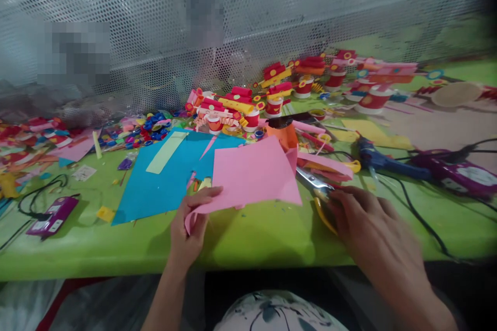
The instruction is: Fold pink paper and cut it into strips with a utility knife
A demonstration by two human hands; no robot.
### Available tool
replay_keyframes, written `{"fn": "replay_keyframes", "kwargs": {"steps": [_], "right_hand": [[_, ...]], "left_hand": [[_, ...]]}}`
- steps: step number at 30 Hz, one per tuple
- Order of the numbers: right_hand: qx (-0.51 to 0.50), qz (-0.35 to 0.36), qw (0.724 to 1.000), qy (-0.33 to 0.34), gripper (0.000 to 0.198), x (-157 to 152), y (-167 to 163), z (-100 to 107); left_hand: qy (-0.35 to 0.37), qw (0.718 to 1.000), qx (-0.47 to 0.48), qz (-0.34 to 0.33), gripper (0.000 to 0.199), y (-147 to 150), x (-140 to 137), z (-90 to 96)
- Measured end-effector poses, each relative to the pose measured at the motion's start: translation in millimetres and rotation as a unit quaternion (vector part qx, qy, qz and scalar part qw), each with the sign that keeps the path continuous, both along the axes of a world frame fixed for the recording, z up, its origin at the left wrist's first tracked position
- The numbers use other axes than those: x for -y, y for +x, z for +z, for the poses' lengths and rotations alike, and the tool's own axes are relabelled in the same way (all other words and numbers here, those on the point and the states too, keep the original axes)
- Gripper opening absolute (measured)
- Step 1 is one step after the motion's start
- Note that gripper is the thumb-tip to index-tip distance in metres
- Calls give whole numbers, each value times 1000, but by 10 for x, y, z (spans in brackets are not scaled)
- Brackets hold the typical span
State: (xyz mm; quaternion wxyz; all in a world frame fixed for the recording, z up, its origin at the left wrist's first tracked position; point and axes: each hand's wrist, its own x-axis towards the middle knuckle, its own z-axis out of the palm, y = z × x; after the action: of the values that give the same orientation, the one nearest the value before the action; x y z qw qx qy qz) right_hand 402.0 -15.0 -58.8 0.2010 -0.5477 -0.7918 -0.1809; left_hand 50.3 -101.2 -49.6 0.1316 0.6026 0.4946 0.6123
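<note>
A sheet of pink paper (254,173) is pinched at its lower left corner by my left hand (192,222), thumb below and fingers on top. The corner curls between the fingers. My right hand (378,232), slightly blurred, has its fingers closed around scissors (316,183) near the yellow handles. Their metal blades point away to the upper left, just right of the pink sheet. Under and left of the pink sheet lies blue paper (155,186), with a pale green strip (167,152) across it.
Several red-and-yellow paper cup models (274,106) stand along the perforated metal screen (155,20). At right are a blue glue gun (392,158) and a purple power strip (458,173) with black cables. Another purple power strip (54,216) lies left on the green table (248,248).
</note>
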Motion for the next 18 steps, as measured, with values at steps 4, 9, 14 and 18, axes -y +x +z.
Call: {"fn": "replay_keyframes", "kwargs": {"steps": [4,9,14,18], "right_hand": [[-36,20,999,20,27,79,-112,50],[-143,156,977,-9,31,177,-344,185],[-171,274,944,-74,27,265,-448,262],[-112,318,936,-96,25,293,-487,199]], "left_hand": [[4,985,-167,-44,31,-47,22,12],[-5,954,-297,-45,56,-47,36,-79],[-32,946,-319,-36,49,-5,54,-78],[-50,943,-326,-38,48,7,62,-63]]}}
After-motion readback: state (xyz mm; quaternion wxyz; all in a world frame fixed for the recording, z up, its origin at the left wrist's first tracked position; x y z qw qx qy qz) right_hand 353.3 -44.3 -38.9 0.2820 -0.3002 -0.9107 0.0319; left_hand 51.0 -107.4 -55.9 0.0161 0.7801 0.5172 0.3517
